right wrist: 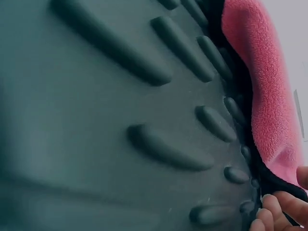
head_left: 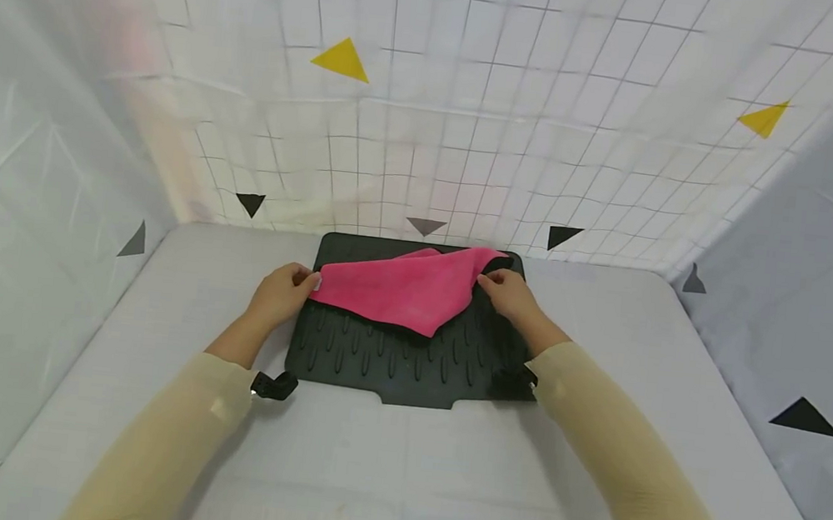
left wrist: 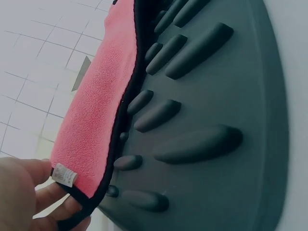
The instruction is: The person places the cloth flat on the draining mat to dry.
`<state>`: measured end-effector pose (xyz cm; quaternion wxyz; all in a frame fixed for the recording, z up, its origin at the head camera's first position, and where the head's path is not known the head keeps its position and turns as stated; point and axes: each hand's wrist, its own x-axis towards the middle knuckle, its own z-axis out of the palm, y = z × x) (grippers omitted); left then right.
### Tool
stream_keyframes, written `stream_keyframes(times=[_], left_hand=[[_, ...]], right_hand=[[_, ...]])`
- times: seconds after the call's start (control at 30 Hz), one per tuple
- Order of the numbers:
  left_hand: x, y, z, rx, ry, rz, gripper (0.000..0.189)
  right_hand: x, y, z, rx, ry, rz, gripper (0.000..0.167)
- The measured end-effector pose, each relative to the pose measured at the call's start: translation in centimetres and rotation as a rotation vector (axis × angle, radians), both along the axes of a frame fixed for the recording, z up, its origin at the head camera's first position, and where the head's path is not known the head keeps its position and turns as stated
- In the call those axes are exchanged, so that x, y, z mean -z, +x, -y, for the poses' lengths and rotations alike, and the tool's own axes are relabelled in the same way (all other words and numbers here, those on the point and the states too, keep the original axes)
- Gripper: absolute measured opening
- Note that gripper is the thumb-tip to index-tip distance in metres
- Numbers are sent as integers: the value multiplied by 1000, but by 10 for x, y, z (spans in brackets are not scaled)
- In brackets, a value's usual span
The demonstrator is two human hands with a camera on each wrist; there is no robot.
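A pink cloth (head_left: 399, 288) with a black edge lies slantwise over the back part of a dark ridged mat (head_left: 391, 366). My left hand (head_left: 282, 291) pinches the cloth's left end, where a small white tag (left wrist: 64, 174) shows in the left wrist view. At the other end, my right hand (head_left: 509, 294) pinches the cloth's black-edged right side between thumb and fingers. In the right wrist view the fingertips (right wrist: 272, 207) are at the cloth's edge, just past the mat's ridges. The cloth sags and folds between the two hands.
The mat lies on a white table (head_left: 337, 462) near its back edge. Behind stands a white gridded sheet (head_left: 449, 79) with yellow and black triangles, and grey-white sheets (head_left: 818, 315) close off both sides. A small black device (head_left: 274, 385) sits at the left cuff.
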<state>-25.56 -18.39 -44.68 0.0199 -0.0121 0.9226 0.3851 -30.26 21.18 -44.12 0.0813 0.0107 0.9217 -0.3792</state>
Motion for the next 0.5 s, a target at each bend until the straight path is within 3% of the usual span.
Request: stream_keyframes(times=[0.17,0.37,0.5], left_hand=[[2,-5,-1,-15,12,-12,47],[4,-7,-2,-31,32,-52,41],[2,-6,-3,-32,43,-63,38]], right_hand=[[4,-10,4,62,-5,-42,46],[5,-15,9,77,20,-111,36],[-2,-15,7,102,-164,-88,32]])
